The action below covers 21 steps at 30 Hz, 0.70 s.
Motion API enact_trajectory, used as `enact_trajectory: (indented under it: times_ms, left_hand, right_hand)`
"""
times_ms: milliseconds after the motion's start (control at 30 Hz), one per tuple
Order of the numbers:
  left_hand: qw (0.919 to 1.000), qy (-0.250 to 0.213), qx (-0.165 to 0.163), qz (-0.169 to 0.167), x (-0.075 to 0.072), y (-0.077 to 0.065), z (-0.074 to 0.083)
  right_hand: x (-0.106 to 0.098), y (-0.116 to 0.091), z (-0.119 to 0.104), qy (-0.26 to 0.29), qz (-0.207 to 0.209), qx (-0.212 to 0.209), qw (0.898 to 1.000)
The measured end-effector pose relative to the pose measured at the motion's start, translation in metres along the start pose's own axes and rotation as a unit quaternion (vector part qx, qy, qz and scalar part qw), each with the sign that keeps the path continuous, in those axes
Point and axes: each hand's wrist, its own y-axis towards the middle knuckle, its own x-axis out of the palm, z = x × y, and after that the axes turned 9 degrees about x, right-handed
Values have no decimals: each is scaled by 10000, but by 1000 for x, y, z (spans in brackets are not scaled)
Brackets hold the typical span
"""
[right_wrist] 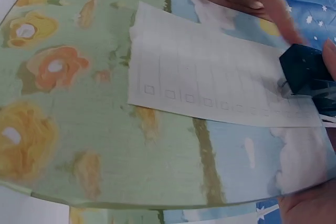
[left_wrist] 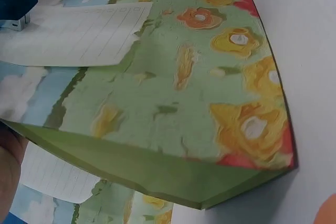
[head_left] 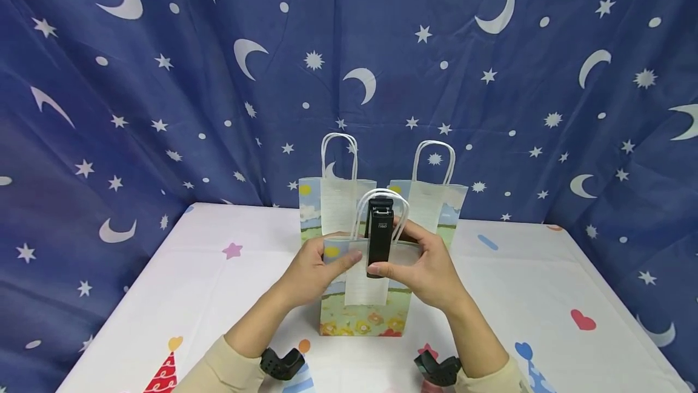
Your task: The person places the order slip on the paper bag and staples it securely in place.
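A flowered paper gift bag (head_left: 362,325) with white handles stands upright at the middle of the table. Over its front hangs a lined white paper sheet (head_left: 366,293), with a row of small boxes seen in the right wrist view. My left hand (head_left: 311,275) pinches the bag's upper left edge, thumb in front, the other fingers mostly hidden behind. In my right hand (head_left: 433,266) is a black stapler (head_left: 380,235), held upright over the top of the sheet and bag between the handles. The stapler's nose (right_wrist: 294,72) lies against the sheet in the right wrist view.
Behind stand two similar bags, one at the left (head_left: 311,211) and one at the right (head_left: 452,214), each with a white sheet at its front. A white patterned tablecloth (head_left: 218,296) covers the table. A blue star-and-moon curtain (head_left: 305,78) hangs behind.
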Motion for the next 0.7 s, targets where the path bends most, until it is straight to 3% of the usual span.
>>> enact_trajectory:
  times_ms: [133, 367, 567, 700]
  left_hand:
    - [10000, -50, 42, 7, -2, 0, 0]
    - [9990, -378, -238, 71, -1, 0, 1]
    - [9993, -275, -223, 79, 0, -1, -2]
    - [9997, -209, -153, 47, 0, 0, -3]
  right_hand:
    - [-1, -1, -1, -87, -56, 2, 9999]
    - [-3, -2, -2, -304, 93, -244, 9992]
    - [-5, -3, -5, -467, 282, -505, 9972]
    - [-6, -4, -7, -282, 303, -879, 9953]
